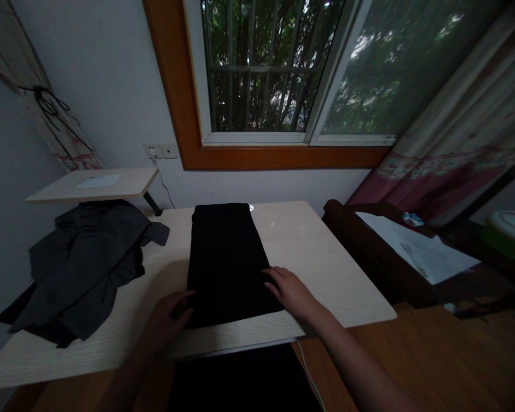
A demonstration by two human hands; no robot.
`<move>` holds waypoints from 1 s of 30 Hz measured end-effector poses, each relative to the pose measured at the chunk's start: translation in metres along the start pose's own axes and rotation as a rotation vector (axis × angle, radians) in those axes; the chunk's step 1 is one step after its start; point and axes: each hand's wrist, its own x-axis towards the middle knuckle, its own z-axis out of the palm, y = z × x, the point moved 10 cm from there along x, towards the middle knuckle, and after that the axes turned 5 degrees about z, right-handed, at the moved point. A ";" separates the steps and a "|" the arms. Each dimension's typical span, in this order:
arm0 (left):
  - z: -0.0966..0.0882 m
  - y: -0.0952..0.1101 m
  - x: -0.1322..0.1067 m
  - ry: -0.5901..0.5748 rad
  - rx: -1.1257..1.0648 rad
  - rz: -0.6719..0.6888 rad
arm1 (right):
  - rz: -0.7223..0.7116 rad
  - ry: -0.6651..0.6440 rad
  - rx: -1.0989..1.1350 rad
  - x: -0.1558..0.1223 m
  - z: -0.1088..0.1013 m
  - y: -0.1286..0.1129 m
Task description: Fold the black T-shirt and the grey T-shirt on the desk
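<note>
- The step in hand looks like squaring up the folded black cloth (223,257), which lies flat at 12 o'clock from me on the table (326,269).
- My right hand (294,292) rests loose and unclenched, fingertips on the cloth's 3 o'clock edge, near its close corner.
- My left hand (165,320) is half curled at the 9 o'clock edge; I cannot tell whether it pinches fabric.
- The next move, I judge, calls for even contact on both edges, keeping the layers together.
- Rumpled grey clothes (86,246) sit at 10 o'clock, partly beneath a small shelf (55,189), limiting room that side.
- Papers (416,246) lie off the table, towards 2 o'clock; nothing blocks the cloth itself.
</note>
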 end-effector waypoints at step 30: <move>0.001 0.026 0.010 -0.261 -0.028 0.333 | 0.109 -0.221 0.353 0.009 0.005 0.022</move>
